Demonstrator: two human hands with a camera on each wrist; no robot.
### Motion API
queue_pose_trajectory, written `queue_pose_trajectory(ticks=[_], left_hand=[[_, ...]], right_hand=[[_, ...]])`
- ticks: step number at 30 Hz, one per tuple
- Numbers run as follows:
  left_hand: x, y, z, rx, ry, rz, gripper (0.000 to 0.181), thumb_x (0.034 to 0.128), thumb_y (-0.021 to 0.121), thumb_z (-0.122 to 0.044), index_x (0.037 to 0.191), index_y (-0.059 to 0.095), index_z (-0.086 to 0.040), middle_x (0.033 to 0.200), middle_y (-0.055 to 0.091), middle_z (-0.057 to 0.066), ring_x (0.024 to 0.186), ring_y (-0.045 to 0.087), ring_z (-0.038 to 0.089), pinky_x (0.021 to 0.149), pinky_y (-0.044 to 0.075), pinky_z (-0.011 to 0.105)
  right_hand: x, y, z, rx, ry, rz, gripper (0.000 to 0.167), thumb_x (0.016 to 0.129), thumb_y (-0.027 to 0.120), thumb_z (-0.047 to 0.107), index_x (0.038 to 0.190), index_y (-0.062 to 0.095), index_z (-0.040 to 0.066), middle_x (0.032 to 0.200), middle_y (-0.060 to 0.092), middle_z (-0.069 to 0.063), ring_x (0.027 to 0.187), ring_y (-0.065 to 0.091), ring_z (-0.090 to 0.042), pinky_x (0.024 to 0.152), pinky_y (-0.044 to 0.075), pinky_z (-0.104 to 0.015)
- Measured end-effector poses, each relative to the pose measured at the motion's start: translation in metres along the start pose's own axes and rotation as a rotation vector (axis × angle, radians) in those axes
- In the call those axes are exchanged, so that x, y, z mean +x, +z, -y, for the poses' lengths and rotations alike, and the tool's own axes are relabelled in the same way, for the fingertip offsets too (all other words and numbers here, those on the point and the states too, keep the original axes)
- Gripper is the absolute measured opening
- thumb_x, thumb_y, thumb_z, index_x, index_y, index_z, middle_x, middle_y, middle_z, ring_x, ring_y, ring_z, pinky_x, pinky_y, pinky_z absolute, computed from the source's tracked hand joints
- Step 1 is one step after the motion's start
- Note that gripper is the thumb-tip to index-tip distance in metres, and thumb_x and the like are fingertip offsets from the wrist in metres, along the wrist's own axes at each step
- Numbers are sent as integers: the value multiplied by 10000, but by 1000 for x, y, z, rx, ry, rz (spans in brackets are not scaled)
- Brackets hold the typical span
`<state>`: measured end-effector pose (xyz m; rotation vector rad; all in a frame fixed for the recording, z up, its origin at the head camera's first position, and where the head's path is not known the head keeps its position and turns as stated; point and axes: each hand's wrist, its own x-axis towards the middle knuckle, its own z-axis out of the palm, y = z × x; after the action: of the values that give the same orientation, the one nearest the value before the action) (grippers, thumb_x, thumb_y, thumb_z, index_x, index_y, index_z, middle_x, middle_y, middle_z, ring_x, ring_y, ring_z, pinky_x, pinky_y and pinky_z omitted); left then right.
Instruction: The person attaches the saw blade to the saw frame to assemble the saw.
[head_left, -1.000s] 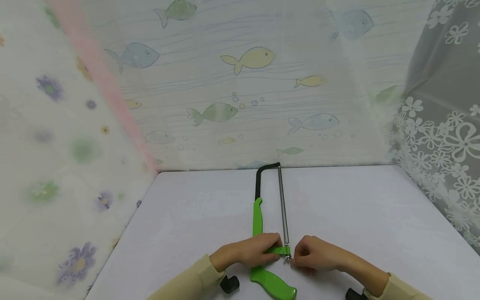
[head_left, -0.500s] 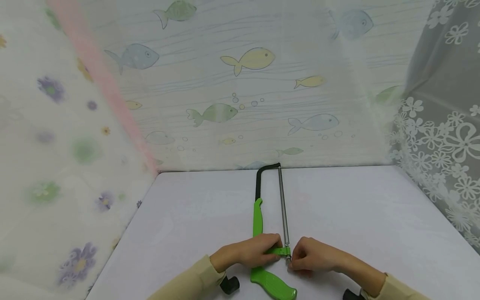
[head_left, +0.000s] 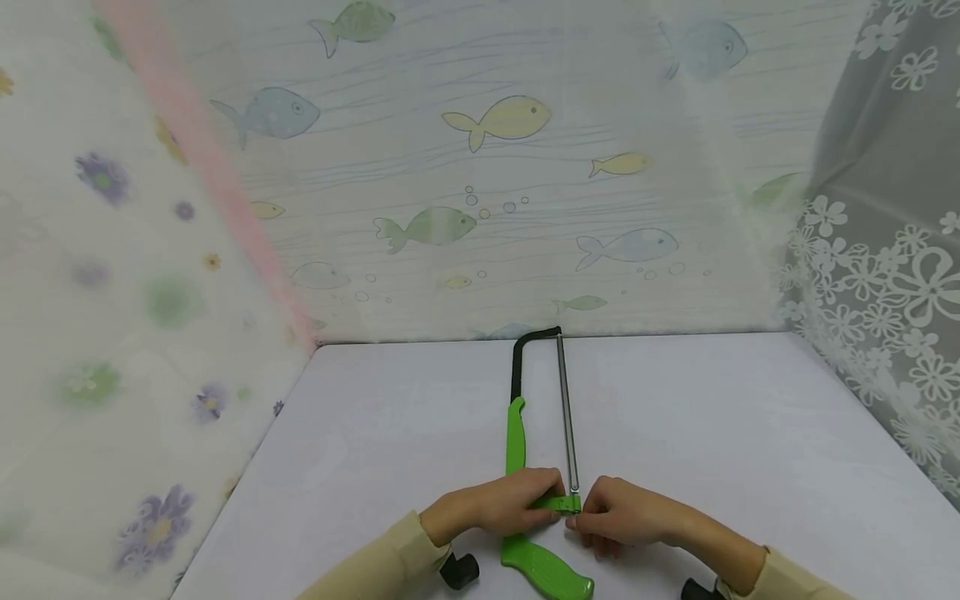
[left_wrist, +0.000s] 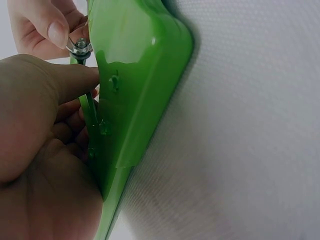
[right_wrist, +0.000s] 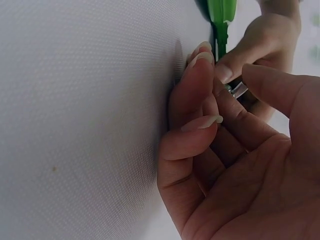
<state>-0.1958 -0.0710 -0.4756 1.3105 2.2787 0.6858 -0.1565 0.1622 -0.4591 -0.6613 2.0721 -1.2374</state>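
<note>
A hacksaw (head_left: 515, 437) with a green handle and a black front frame lies on the white table, its blade (head_left: 567, 408) on the right side. My left hand (head_left: 517, 502) grips the green crosspiece between frame and blade, fingers curled around it. At the near end of the blade sits a metal wing nut (left_wrist: 80, 49) on a threaded bolt. My right hand (head_left: 633, 512) pinches this wing nut between thumb and forefinger; the other fingers are curled near the table. In the right wrist view one metal wing (right_wrist: 240, 90) shows between thumb and forefinger. Fingers partly hide the bolt.
The white table (head_left: 750, 433) stretches around the saw. A fish-patterned curtain (head_left: 495, 183) hangs behind its back edge, with a flowered cloth (head_left: 112, 333) at left and a grey lace curtain (head_left: 892, 275) at right. Black camera mounts (head_left: 459, 571) are on the wrists.
My right hand has shifted slightly left and its fingers have changed position around the wing nut, now covering it in the head view. The left hand and hacksaw stay in place.
</note>
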Motion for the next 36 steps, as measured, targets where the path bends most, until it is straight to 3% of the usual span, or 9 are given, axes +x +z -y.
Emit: queue_pose_trajectory(ticks=[13, 21, 28, 36], left_hand=[[-1, 0, -1, 6, -4, 0, 91, 1049, 594, -157, 1118, 549, -119, 964, 530, -120, 857, 479, -8, 762, 430, 142], [-1, 1, 0, 11, -7, -4, 89, 1045, 600, -156, 1112, 551, -123, 945, 520, -122, 850, 477, -6, 757, 428, 146], [0, 1, 0, 13, -11, -5, 84, 1047, 599, -164, 1107, 549, -132, 946, 518, -122, 852, 477, -7, 757, 427, 147], [0, 0, 1, 8, -7, 0, 88, 1049, 596, -162, 1115, 548, -129, 958, 524, -123, 858, 479, -10, 763, 432, 144]], right_hand=[[-4, -2, -1, -2, 16, -18, 411, 1014, 634, 265, 709, 719, 3, 603, 631, -5, 505, 533, -84, 478, 428, -221], [-7, -6, -5, -13, 3, -15, 283, 988, 639, 178, 758, 720, 35, 629, 619, 14, 513, 533, -79, 481, 409, -203], [-4, -6, -9, -31, -36, 2, 293, 969, 640, 127, 716, 637, -20, 563, 531, 53, 478, 472, -50, 473, 352, -194], [-3, -4, -4, -34, -36, 4, 246, 949, 673, 121, 730, 691, 11, 561, 546, 56, 481, 476, -39, 478, 363, -187]])
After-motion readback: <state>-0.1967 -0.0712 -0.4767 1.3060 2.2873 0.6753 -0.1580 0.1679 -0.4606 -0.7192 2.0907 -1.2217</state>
